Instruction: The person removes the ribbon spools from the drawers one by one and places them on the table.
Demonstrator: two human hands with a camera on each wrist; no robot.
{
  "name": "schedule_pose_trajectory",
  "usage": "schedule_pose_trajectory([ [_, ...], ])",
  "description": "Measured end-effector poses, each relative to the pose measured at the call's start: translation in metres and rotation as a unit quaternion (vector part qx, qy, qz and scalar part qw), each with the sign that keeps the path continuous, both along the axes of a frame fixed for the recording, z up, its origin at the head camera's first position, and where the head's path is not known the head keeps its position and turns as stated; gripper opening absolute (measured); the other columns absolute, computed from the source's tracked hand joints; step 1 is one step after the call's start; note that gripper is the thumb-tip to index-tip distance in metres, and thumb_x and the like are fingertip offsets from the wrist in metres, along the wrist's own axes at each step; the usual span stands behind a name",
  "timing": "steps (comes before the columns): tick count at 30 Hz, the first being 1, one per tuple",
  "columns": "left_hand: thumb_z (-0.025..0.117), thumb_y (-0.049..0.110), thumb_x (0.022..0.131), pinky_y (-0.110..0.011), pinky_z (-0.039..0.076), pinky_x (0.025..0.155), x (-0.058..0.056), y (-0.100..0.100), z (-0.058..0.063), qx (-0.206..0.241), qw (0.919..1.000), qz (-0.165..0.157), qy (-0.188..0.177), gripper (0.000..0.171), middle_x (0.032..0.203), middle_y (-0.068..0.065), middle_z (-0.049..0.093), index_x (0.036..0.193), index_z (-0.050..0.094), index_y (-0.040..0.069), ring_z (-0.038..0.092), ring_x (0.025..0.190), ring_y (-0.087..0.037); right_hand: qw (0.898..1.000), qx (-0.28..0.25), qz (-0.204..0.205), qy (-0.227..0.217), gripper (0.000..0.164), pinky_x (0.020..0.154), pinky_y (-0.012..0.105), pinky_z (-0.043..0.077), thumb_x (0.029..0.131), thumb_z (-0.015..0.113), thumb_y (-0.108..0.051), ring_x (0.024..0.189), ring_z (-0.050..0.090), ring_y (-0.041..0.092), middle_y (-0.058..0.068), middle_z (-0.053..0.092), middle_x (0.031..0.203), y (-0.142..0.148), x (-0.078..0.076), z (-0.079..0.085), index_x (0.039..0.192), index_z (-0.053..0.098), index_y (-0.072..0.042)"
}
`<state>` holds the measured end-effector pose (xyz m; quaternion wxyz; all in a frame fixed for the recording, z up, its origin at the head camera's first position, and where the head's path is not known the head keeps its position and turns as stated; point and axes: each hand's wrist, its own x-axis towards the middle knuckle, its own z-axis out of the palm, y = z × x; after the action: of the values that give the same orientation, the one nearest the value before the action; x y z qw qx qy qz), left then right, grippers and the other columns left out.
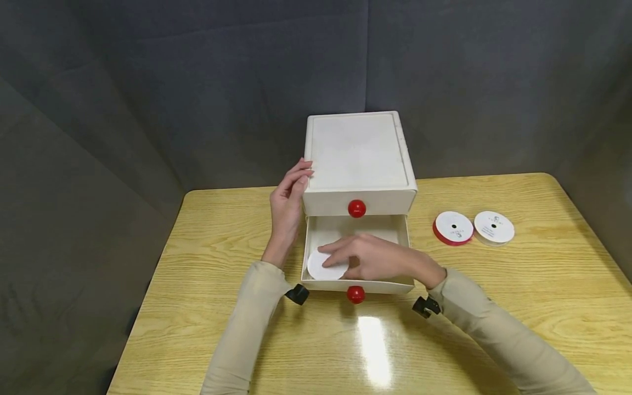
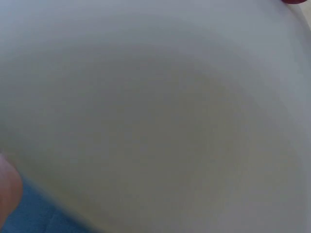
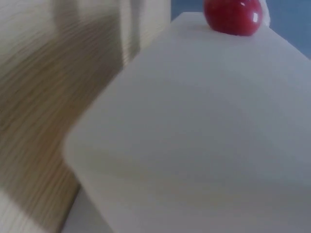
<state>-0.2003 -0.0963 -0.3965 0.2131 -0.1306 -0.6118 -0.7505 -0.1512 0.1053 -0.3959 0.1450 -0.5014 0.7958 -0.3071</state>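
The left hand (image 1: 288, 211) is laid, fingers extended, against the left edge of the white cabinet (image 1: 357, 151). A white disc (image 1: 316, 264) is seated in the pulled-out lower drawer (image 1: 326, 286), near left corner. It is overlapped by the fingers of the right hand (image 1: 377, 257); whether it is pinched cannot be told. Farther right, a red spool (image 1: 454, 220) and a white spool (image 1: 494, 235) are placed side by side.

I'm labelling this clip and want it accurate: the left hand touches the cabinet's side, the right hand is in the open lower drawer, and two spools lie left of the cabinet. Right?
One thing is wrong: the head view shows the red-edged spool and pale-edged spool right of the cabinet, not left. The rest stands.
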Motion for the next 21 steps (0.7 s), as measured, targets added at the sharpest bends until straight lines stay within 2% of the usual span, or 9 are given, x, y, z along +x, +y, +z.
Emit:
schedule_pose_trajectory([
  [6,0.059,0.003,0.101,-0.035,0.035,0.122,-0.001,0.0,0.0,0.006,1.0,-0.001,0.001,0.023,0.128,-0.009,0.069,0.11,0.068,-0.016,0.051,0.141,-0.021,0.998,-0.047,-0.03,0.018,0.028,0.107,0.047,0.053,0.095,0.072,-0.015,0.122,0.067,0.03,0.016,0.07,0.129,0.0,-0.002,0.002,0.12,0.077,-0.003],
  [12,0.059,0.005,0.101,-0.035,0.035,0.122,0.0,0.001,0.0,0.002,1.0,-0.002,0.001,0.025,0.128,-0.008,0.069,0.111,0.067,-0.017,0.05,0.141,-0.021,0.994,-0.079,-0.062,0.042,0.026,0.097,0.043,0.059,0.093,0.069,-0.017,0.112,0.072,0.026,0.011,0.075,0.118,0.003,0.001,0.004,0.113,0.08,-0.005],
  [21,0.058,0.002,0.102,-0.033,0.034,0.122,0.0,0.001,0.0,0.008,1.0,0.002,-0.002,0.024,0.128,-0.008,0.069,0.111,0.066,-0.019,0.05,0.141,-0.023,0.986,-0.115,-0.106,0.054,0.024,0.089,0.042,0.062,0.088,0.07,-0.013,0.106,0.074,0.023,0.006,0.077,0.113,0.02,0.003,0.02,0.108,0.082,-0.008],
])
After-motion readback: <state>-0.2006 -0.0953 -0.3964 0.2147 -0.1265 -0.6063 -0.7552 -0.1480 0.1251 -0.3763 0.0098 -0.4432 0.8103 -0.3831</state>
